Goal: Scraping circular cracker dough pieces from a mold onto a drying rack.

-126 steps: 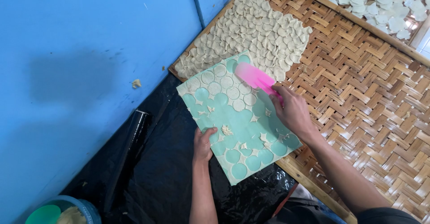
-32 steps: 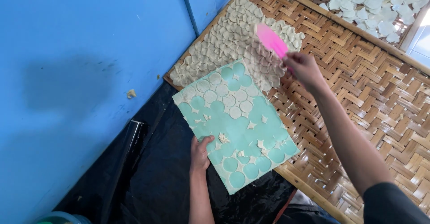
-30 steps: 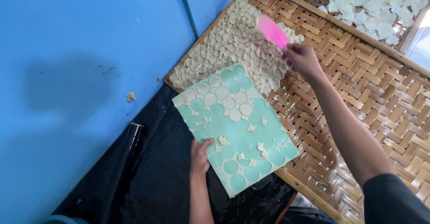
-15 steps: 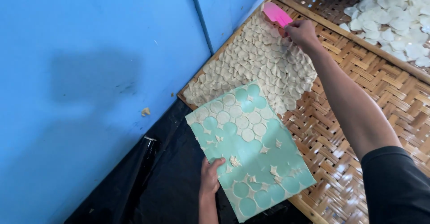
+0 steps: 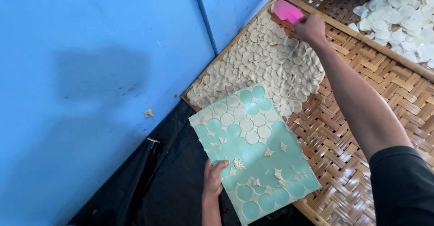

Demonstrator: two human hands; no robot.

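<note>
- Left hand, at 6 o'clock, is gripping the near edge of the teal board, fingers clenched over its rim; the board is lying tilted, its far end resting toward the woven bamboo tray, seemingly to keep it steady and within reach
- Pale dough discs are clinging to the board's far half, while torn scraps are lying among empty round imprints on the near half
- Black plastic sheet, at 7 o'clock, is lying under the board against the blue wall
- Laid-out discs are overlapping in a dense patch on the tray at 12 o'clock, beside the wall
- Right hand, at 1 o'clock, is reaching across the tray with fingers closed around a pink scraper, its blade lying at the patch's far edge
- White pieces are lying on a second tray at 2 o'clock
</note>
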